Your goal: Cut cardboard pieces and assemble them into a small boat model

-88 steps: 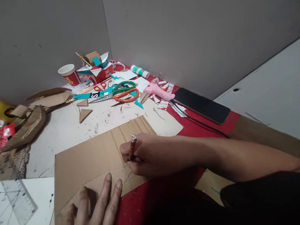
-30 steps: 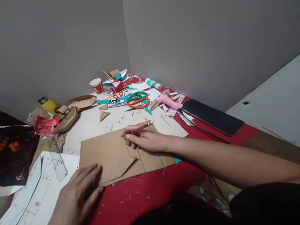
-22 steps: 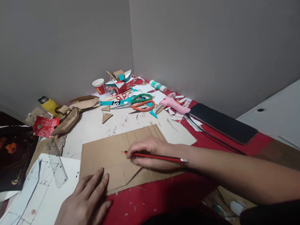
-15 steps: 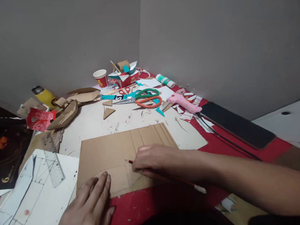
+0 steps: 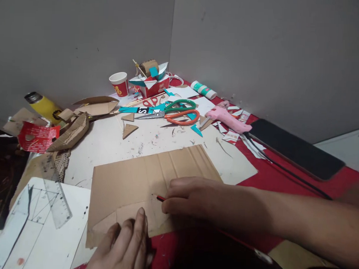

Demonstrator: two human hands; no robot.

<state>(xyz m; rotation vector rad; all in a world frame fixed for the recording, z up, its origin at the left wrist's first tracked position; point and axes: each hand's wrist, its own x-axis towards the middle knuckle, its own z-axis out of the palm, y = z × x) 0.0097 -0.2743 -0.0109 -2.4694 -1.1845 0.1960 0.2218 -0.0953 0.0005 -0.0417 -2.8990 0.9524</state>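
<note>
Two scissors, one cup, one glue gun, one phone.

Brown cardboard sheet; red pencil; green-and-orange scissors at 12 o'clock; pink glue gun; red tablecloth.

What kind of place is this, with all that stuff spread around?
It looks like a home craft corner, a work surface pushed against bare grey walls. Scissors, a pink glue gun and cardboard offcuts lie about, and the right hand holds a pencil to a cardboard sheet.
</note>
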